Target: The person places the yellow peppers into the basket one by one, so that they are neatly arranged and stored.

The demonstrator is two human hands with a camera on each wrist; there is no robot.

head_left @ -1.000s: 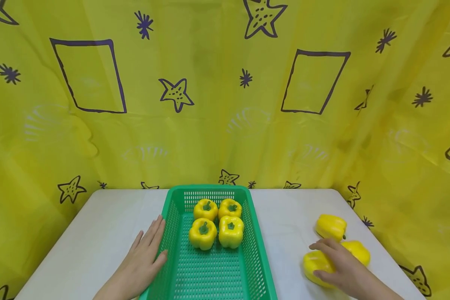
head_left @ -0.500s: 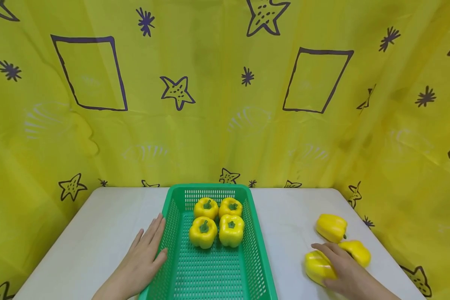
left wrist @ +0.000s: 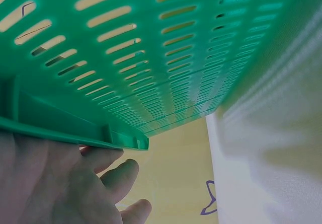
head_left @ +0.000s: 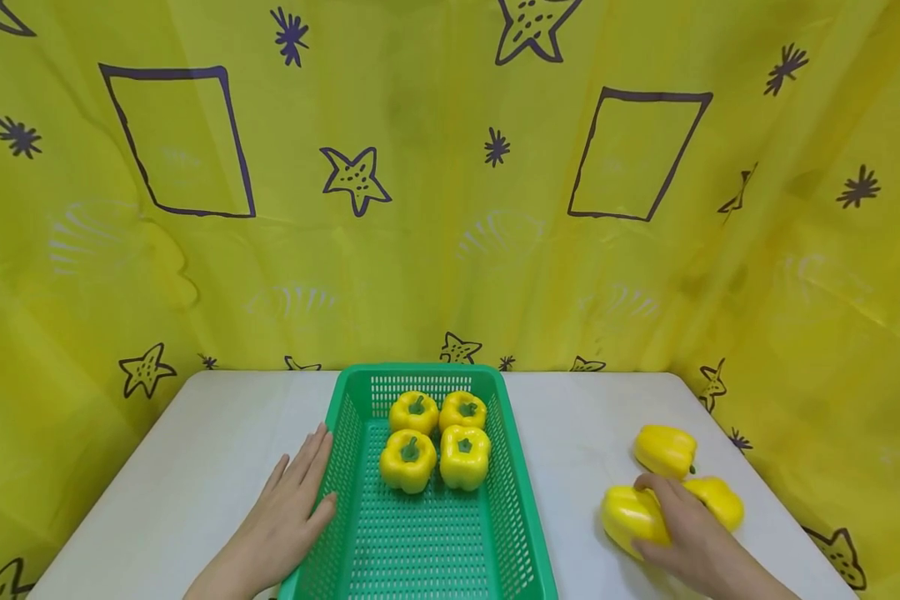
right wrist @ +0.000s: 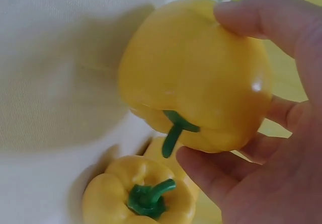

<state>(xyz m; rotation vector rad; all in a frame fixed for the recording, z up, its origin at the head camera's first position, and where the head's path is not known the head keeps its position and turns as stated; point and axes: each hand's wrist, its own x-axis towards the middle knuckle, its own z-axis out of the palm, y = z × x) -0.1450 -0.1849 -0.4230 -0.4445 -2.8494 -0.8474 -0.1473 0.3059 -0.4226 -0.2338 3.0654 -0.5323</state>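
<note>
At the right of the table, my right hand [head_left: 686, 533] grips a yellow bell pepper [head_left: 633, 517]. In the right wrist view, thumb and fingers curl round this pepper [right wrist: 193, 73], its green stem pointing down. My left hand [head_left: 281, 517] lies with straight fingers against the left rim of a green plastic basket [head_left: 528, 508]; the left wrist view shows the palm [left wrist: 55, 183] under that rim. Several yellow bell peppers [head_left: 407, 461] stand grouped in the basket's far half, stems up. Two more, a far pepper [head_left: 665, 451] and a near pepper [head_left: 720, 502], lie beside my right hand.
The white table [head_left: 570, 417] carries the basket at its middle. Behind it and at both sides hangs a yellow curtain [head_left: 420, 275] with dark star and frame drawings.
My right hand has closed round the nearest loose pepper and shifted it slightly left and up. The left hand stays at the basket's rim. The head view has tilted down a little.
</note>
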